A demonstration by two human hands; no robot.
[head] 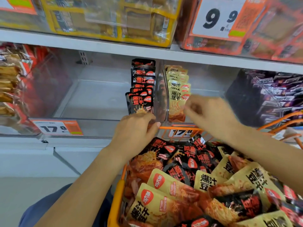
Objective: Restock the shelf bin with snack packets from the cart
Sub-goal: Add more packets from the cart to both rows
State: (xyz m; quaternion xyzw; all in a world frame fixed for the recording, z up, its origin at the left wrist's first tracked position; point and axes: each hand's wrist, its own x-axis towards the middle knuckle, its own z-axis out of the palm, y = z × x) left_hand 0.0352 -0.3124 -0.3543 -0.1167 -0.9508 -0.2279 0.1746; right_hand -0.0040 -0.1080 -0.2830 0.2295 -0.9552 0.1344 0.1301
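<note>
A clear shelf bin [98, 102] holds a row of upright black snack packets [142, 89] along its right wall. My left hand [137, 130] grips the bottom of the front black packet. The neighbouring clear bin [206, 89] holds a row of yellow snack packets [177, 92]. My right hand [211, 112] is blurred, its fingers beside the front yellow packet; whether it holds the packet I cannot tell. Below, an orange cart [117, 199] is heaped with black packets [185, 154] and yellow packets [170, 194].
Price tags reading 17.8 [55, 127] sit on the shelf edge. Orange-red packets [14, 89] fill the bin at left, purple packets [270, 95] the bin at right. The shelf above carries yellow [111, 18] and orange [262, 30] boxes and a 9.9 sign [218, 17].
</note>
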